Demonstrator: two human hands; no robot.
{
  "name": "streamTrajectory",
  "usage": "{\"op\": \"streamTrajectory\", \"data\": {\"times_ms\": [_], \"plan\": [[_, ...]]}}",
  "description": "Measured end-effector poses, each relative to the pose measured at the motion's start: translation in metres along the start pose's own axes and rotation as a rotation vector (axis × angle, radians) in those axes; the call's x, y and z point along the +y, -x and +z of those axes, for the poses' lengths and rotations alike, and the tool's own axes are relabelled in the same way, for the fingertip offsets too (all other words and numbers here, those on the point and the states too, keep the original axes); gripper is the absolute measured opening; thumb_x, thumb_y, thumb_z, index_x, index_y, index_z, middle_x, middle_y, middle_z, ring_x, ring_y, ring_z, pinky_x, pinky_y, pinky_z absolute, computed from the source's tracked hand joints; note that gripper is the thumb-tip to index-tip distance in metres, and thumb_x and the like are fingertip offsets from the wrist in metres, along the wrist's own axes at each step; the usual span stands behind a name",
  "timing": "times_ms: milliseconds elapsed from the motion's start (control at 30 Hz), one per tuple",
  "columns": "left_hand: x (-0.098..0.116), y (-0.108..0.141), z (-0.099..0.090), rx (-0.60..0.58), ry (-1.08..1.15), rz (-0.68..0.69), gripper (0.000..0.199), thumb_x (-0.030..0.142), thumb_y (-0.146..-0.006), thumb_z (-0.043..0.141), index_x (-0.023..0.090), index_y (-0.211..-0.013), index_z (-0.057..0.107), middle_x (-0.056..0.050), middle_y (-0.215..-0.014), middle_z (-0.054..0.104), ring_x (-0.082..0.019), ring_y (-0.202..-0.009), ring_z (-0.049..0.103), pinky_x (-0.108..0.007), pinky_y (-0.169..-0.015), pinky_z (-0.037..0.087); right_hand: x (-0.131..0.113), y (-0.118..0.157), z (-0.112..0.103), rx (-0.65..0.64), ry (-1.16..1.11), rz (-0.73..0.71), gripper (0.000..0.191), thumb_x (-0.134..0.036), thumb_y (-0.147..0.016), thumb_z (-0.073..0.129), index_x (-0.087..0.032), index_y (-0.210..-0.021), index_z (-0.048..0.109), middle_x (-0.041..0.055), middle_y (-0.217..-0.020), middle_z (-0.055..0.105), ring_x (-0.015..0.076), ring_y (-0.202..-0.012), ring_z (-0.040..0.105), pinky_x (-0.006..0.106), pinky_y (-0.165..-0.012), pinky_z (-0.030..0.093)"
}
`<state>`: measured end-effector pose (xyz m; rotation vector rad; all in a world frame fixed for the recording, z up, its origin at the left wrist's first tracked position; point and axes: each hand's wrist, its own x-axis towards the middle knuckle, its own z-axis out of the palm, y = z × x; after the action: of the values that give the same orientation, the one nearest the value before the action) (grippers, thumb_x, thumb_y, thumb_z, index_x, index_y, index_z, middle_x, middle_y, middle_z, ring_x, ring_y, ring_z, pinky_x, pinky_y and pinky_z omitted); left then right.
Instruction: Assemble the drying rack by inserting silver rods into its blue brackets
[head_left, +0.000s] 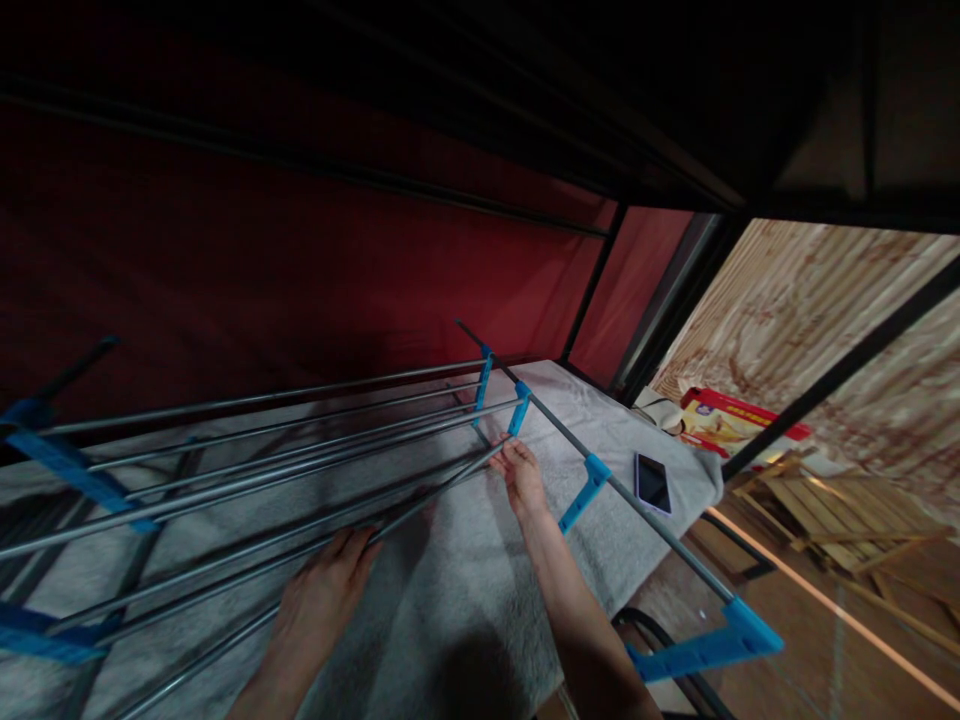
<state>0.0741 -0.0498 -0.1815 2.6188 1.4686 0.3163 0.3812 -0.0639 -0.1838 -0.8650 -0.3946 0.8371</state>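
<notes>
Head view | left hand (326, 585), right hand (521, 475) curled round one metal rod (420, 506) | grey blanket (442, 610) below | red backdrop (337, 270) behind

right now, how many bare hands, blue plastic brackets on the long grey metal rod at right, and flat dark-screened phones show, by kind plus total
Bare hands, left hand and right hand: 2
Blue plastic brackets on the long grey metal rod: 4
Flat dark-screened phone: 1
Total: 7

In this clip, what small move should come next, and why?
I'd probably ease the grey rod into the blue bracket: the right hand pinches its end close to it, and the left hand steadies it farther back. Whether it's already seated is unclear.
</notes>
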Motion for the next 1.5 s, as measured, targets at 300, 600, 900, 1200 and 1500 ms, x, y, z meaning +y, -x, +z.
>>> {"op": "streamTrajectory", "data": {"times_ms": [300, 600, 900, 1200, 1500], "plan": [[-0.008, -0.004, 0.004, 0.068, -0.014, -0.002, 0.046, 0.038, -0.104, 0.027, 0.021, -0.118, 0.067, -0.010, -0.116, 0.073, -0.026, -0.095, 0.074, -0.039, -0.083, 0.059, -0.007, 0.000, 0.003, -0.089, -0.006, 0.002, 0.021, -0.031, -0.082, 0.080, -0.023, -0.099, 0.071, 0.0029, -0.099, 0.077, 0.0165, -0.083, 0.073, 0.031, -0.082, 0.062], [-0.006, -0.011, -0.003, 0.087, -0.054, 0.006, 0.053, 0.038, -0.106, 0.023, 0.019, -0.124, 0.068, -0.010, -0.117, 0.074, -0.029, -0.095, 0.073, -0.041, -0.084, 0.057, -0.003, -0.003, 0.004, -0.081, -0.011, 0.076, 0.022, -0.026, -0.078, 0.081, -0.019, -0.095, 0.071, 0.0045, -0.095, 0.076, 0.0158, -0.080, 0.073, 0.028, -0.077, 0.062], [0.002, -0.028, -0.012, 0.109, -0.056, 0.005, 0.052, 0.034, -0.105, 0.026, 0.017, -0.129, 0.068, -0.012, -0.118, 0.074, -0.030, -0.095, 0.072, -0.042, -0.083, 0.057, 0.011, -0.029, -0.022, 0.323, 0.426, -0.310, 0.043, -0.025, -0.071, 0.064, -0.026, -0.114, 0.066, 0.0050, -0.122, 0.068, 0.0200, -0.112, 0.063, 0.032, -0.097, 0.051], [0.002, -0.038, -0.009, 0.123, -0.063, 0.044, 0.051, 0.034, -0.106, 0.026, 0.019, -0.132, 0.067, -0.011, -0.118, 0.074, -0.031, -0.100, 0.071, -0.043, -0.086, 0.057, 0.008, -0.043, -0.026, 0.167, 0.446, -0.388, 0.053, -0.021, -0.069, 0.062, -0.025, -0.121, 0.069, 0.0050, -0.131, 0.071, 0.0212, -0.127, 0.061, 0.038, -0.114, 0.042], [0.001, -0.043, -0.019, 0.110, -0.058, 0.082, 0.050, 0.031, -0.104, 0.028, 0.019, -0.132, 0.067, -0.012, -0.118, 0.074, -0.031, -0.101, 0.071, -0.043, -0.093, 0.055, 0.008, -0.042, -0.027, 0.157, 0.470, -0.358, 0.057, -0.020, -0.070, 0.063, -0.026, -0.127, 0.067, 0.0041, -0.139, 0.068, 0.0208, -0.133, 0.060, 0.043, -0.121, 0.036]]}}
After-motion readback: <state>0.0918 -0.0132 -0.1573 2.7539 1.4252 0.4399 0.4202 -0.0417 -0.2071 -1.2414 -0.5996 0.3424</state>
